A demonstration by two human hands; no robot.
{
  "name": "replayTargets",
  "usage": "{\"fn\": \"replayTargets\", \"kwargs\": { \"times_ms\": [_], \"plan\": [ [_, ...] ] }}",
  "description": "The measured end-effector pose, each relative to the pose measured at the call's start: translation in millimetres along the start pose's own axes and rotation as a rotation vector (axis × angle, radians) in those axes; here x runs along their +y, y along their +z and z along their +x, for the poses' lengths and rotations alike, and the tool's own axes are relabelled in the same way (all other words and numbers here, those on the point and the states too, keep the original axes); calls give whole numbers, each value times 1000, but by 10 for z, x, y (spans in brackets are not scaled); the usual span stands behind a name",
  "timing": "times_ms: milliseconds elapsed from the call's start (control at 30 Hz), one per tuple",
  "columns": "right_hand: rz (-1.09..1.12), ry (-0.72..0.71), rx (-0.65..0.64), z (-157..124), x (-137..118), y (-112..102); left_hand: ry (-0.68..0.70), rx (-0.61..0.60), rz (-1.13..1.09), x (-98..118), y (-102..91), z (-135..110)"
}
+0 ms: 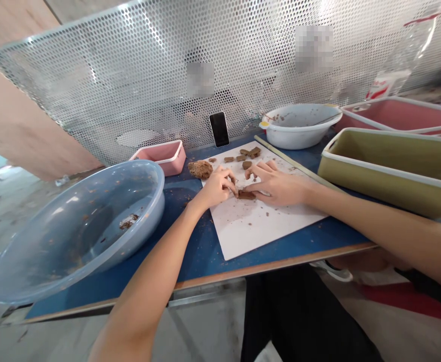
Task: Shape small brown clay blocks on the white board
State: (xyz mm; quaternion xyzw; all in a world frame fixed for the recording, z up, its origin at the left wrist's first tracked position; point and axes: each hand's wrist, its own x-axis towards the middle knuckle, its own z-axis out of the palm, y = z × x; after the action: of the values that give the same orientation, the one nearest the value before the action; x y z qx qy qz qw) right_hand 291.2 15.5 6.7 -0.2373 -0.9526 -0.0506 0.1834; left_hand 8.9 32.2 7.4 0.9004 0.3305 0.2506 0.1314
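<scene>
On white board (258, 226) — clay piece (246, 195) pinched by left fingers (231, 187); right fingers (261, 169) spread beside.

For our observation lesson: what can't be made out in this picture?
Head view:
- brown piece: mostly covered by the left hand and right hand.
- two patches on the mesh screen: blurred.
- green tray: floor behind its near wall, end cut by the right edge.

The left hand (218, 187) curls knuckles-up, close beside the right hand (276, 185), which seems spread palm-down.
</scene>
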Motion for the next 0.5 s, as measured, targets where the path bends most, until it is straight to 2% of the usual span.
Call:
{"fn": "replayTargets", "kwargs": {
  "times_ms": [200,500],
  "plan": [
    [-20,-26,-1,-4,-13,-8,-30,33,-23,27,-24,6],
    [1,-31,1,-3,-8,15,-35,-31,-6,8,-68,1]
  ]
}}
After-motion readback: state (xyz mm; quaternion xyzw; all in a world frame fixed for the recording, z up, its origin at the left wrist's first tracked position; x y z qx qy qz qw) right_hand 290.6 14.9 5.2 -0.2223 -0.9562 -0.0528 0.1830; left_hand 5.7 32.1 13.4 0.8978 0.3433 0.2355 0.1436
